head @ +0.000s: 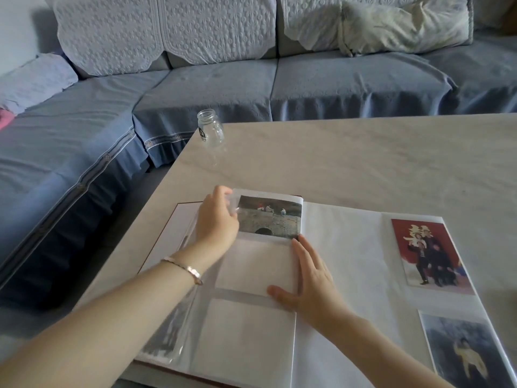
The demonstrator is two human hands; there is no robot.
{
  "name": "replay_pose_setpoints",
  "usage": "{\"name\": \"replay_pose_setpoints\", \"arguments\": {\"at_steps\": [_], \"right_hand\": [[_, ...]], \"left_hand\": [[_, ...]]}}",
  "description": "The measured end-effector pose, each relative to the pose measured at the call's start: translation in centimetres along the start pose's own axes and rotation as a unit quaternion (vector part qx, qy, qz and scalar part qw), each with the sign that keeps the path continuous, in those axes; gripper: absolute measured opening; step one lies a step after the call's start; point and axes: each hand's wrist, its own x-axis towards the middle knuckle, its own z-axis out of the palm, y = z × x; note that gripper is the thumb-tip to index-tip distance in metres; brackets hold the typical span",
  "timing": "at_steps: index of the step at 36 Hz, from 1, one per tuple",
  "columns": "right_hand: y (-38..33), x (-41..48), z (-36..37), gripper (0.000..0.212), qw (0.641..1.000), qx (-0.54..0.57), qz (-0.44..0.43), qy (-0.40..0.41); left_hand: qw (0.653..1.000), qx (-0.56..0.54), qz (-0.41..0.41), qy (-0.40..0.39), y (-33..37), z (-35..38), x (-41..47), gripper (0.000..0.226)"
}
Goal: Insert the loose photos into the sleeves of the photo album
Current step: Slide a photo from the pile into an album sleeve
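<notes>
Lying open at the lower middle of the frame, the photo album (335, 261) rests flat on the pale marbled desk (363, 158). The raised page near its centre has three clear pockets stacked one above another. The top sleeve (301, 217) holds a bridge photo (270, 218), which sits squarely inside it. The middle sleeve (251, 267) and the lower sleeve (243, 337) show only white backing. The left hand (216, 219), with a bracelet (186, 268) at the wrist, has its fingers curled and pinches the clear film at the left edge of the top sleeve. The right hand (310, 287) lies flat with straight fingers on the page's right edge, its fingertips just below the bridge photo. At the right of the frame, the facing page carries a red photo (428, 253) above a dark photo (461, 357), both under film. At lower left, a turned page holds a blurred print that cannot be made out. A lidless glass jar (210, 132) stands at the desk's far left corner; nothing shows inside it. A blue-covered sofa (223, 88) fills the top of the frame.
</notes>
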Motion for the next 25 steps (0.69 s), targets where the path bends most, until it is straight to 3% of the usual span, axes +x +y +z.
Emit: {"name": "replay_pose_setpoints", "arguments": {"at_steps": [2,3,6,8,10,16,19,25], "right_hand": [[0.0,0.0,-0.1,0.116,1.000,0.005,-0.009,0.003],[0.1,0.0,-0.2,0.111,1.000,0.007,-0.012,0.003],[0.1,-0.2,-0.5,0.101,1.000,-0.005,-0.016,-0.005],[0.1,-0.3,-0.6,0.107,0.999,-0.025,-0.028,-0.016],[0.2,-0.3,-0.8,0.107,0.998,-0.040,-0.037,-0.026],[0.4,-0.6,-1.8,0.083,0.996,-0.056,-0.044,-0.049],[0.8,-1.1,-2.6,0.073,0.995,-0.057,-0.044,-0.066],[4.0,-4.1,-7.3,0.035,0.995,-0.097,-0.014,-0.015]], "left_hand": [[0.990,0.033,0.137,0.002,0.2,1.1,-0.7,0.033],[0.981,0.013,0.189,-0.038,0.4,1.6,-1.0,0.034],[0.938,-0.019,0.273,-0.212,0.8,3.2,-2.1,0.042],[0.918,0.074,0.303,-0.247,0.1,4.1,-2.3,0.046],[0.914,0.139,0.279,-0.258,-0.6,4.4,-2.2,0.048],[0.946,0.142,0.139,-0.254,-0.8,4.5,-2.0,0.051],[0.949,0.165,0.113,-0.242,-0.2,4.4,-2.0,0.053],[0.980,0.139,0.084,-0.119,4.2,4.3,-2.9,0.039]]}}
